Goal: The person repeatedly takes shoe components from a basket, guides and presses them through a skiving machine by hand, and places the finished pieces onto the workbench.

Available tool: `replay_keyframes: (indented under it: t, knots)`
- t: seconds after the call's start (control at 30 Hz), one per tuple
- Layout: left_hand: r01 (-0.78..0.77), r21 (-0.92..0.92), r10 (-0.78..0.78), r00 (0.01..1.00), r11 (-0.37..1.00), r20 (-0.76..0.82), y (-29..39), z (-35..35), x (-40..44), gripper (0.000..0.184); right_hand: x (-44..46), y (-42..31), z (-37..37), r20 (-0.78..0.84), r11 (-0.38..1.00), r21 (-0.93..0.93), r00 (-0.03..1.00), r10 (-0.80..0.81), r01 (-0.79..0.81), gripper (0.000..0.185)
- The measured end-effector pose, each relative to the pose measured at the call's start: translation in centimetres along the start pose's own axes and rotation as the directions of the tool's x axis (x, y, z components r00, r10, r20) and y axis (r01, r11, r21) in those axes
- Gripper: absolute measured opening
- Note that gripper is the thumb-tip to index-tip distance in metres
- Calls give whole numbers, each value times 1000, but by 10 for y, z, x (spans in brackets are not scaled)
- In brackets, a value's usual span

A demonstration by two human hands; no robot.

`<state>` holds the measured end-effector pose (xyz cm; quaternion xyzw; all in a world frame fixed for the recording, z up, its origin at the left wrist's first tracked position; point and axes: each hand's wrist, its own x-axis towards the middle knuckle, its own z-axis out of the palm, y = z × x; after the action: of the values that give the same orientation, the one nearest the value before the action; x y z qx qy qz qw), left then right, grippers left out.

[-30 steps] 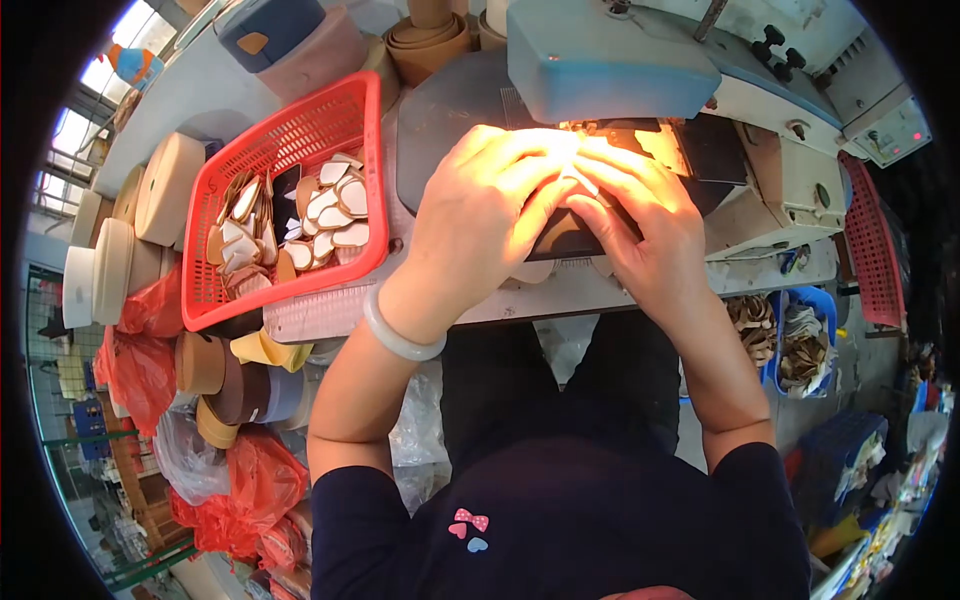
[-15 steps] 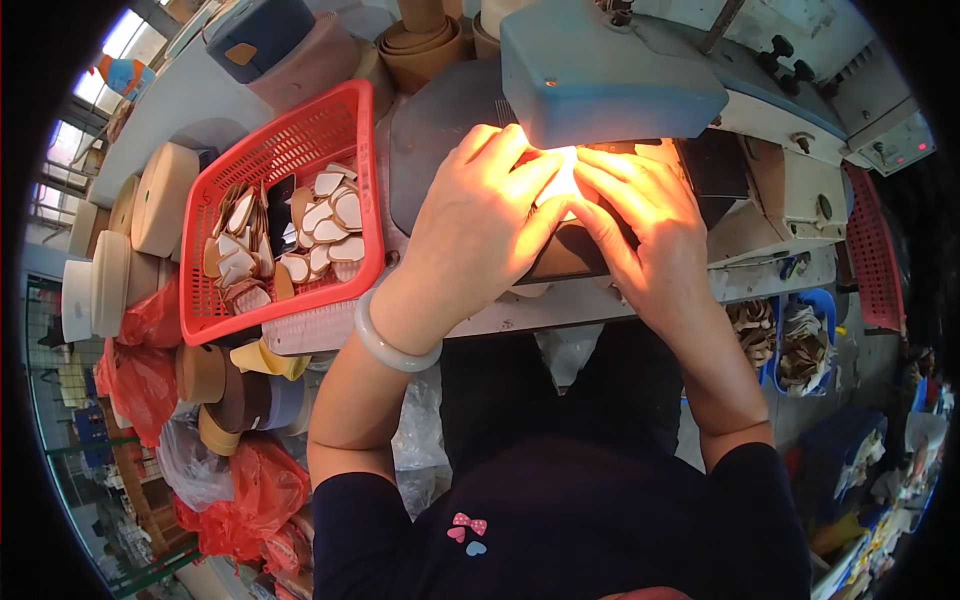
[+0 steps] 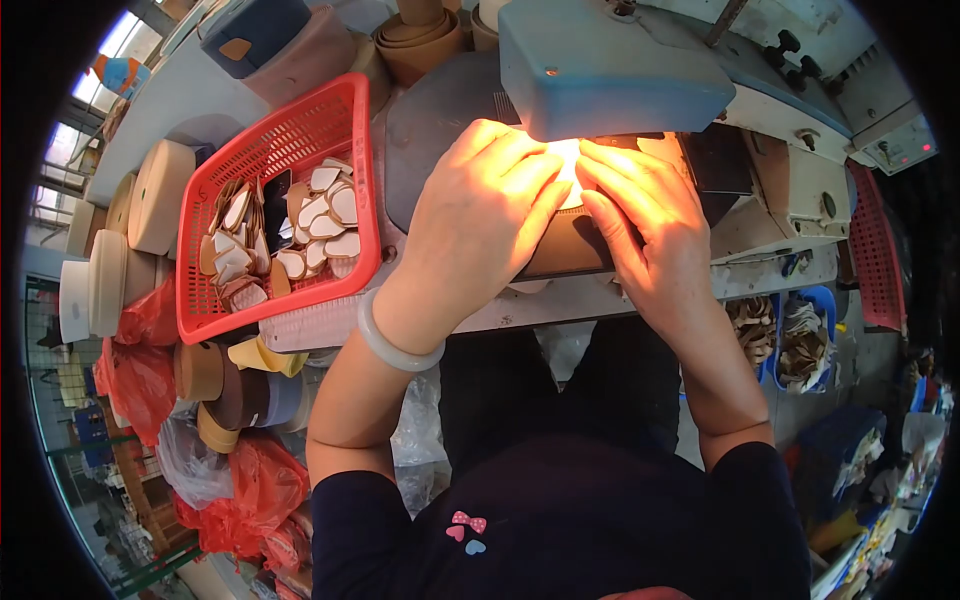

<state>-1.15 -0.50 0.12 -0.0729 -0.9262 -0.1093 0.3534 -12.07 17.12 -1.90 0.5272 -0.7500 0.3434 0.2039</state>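
Under the blue-grey head of a machine (image 3: 615,75), my left hand (image 3: 490,205) and my right hand (image 3: 650,215) meet at a brightly lit spot. The fingers of both are bent and drawn together around a small white piece (image 3: 572,185), whose outline is washed out by the lamp. My left fingertips reach the machine's lower edge, with a pale bangle (image 3: 390,340) on that wrist. To the left, a red basket (image 3: 370,190) holds several white pieces with brown edges.
Rolls of material (image 3: 165,195) stand at the left and back. Red plastic bags (image 3: 265,490) hang at the lower left. A blue bin (image 3: 828,305) with scraps and a red crate (image 3: 873,250) are on the right. The table edge (image 3: 500,318) runs before my lap.
My hands have parted slightly at the fingertips, and more of the lit white spot shows between them. The view has shifted a little, with the basket slightly further left.
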Motion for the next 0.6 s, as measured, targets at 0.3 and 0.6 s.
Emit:
replay_keyframes:
  t: [0.3, 0.6]
  knots:
    - [41, -12, -41, 999, 999, 4, 1, 0, -2, 21, -2, 2, 0, 19, 1000, 11, 1000, 15, -15, 25]
    - [47, -9, -48, 999, 999, -9, -5, 3, -1, 17, -1, 3, 0, 15, 1000, 5, 1000, 8, -8, 25]
